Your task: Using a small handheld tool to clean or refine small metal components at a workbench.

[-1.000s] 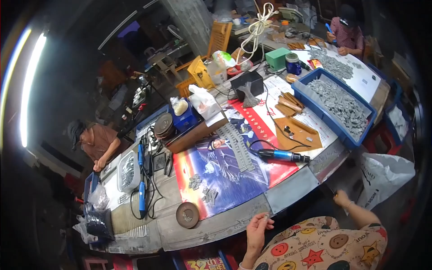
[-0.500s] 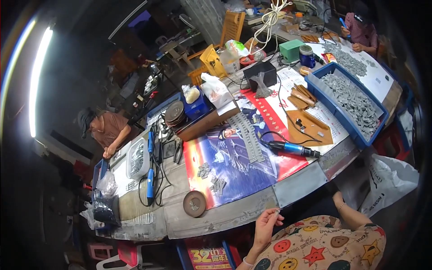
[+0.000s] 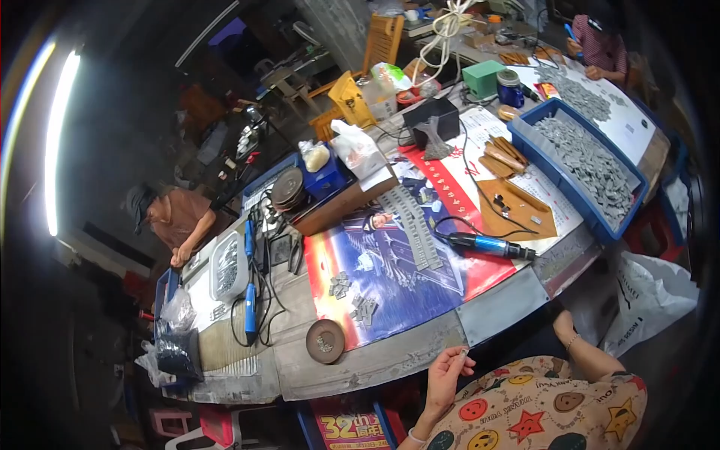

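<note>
My left hand (image 3: 448, 373) is over my lap, just off the front edge of the table, thumb and fingertips pinched together. A tiny pale bit shows at the fingertips, too small to name. Lower than the tabletop, to the right, my right hand (image 3: 564, 327) hangs beside the table edge; its fingers are in shadow and partly hidden. On the table ahead, a round brown dish (image 3: 325, 342) holds small metal bits. Beyond it, small grey pieces (image 3: 364, 310) lie in loose piles on a printed poster (image 3: 405, 300). A blue-and-black electric screwdriver (image 3: 491, 246) rests at the poster's right.
A blue tray (image 3: 525, 139) heaped with grey parts stands at the right. A white sack (image 3: 651, 300) is on the floor beside me. A cardboard box (image 3: 345, 204) stands mid-table. Co-workers sit at the left (image 3: 184, 217) and far right (image 3: 604, 49).
My right hand has risen slightly and shows more of its back. My left hand keeps its pinch in nearly the same place. The whole view has shifted a little.
</note>
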Available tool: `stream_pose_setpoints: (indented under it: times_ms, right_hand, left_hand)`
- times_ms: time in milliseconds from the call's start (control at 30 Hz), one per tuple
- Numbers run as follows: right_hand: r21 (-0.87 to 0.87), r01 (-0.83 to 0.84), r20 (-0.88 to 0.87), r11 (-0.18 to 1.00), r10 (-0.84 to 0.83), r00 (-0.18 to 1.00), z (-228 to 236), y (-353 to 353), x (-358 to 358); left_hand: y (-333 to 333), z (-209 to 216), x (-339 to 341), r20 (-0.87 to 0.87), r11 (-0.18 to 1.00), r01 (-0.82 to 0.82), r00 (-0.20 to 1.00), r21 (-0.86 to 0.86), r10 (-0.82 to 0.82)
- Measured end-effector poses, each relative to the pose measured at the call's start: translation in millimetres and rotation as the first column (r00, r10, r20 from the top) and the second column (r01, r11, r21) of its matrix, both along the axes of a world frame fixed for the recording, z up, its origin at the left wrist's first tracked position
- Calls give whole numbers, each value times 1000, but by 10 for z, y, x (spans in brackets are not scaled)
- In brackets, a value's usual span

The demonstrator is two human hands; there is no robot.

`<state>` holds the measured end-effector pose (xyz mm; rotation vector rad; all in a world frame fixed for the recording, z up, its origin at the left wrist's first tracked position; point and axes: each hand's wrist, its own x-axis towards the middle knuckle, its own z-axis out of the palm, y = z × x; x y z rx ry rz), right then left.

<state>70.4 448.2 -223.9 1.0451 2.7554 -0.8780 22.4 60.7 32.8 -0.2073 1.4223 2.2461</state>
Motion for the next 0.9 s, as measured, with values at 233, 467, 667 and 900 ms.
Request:
stream_pose_setpoints:
  times_ms: [233,467,667,900]
  right_hand:
    - [220,-362,56,906,359,932,1506,-559,-2]
    - [-77,-812,-166,579,795,583,2110,-1066,-64]
    - [-220,-881,-169,418,873,457,2299,-1434,-256]
    - [-333,-888,-180,319,903,391,2579,-1630,-456]
  left_hand:
    - [-25,58,-46,-2,999,-26,1000,-22,26]
    - [-91,74,-21,6,998,-64,998,-8,64]
    - [-138,77,15,6,996,-90,996,7,90]
    - [-201,33,77,-9,993,-121,993,7,122]
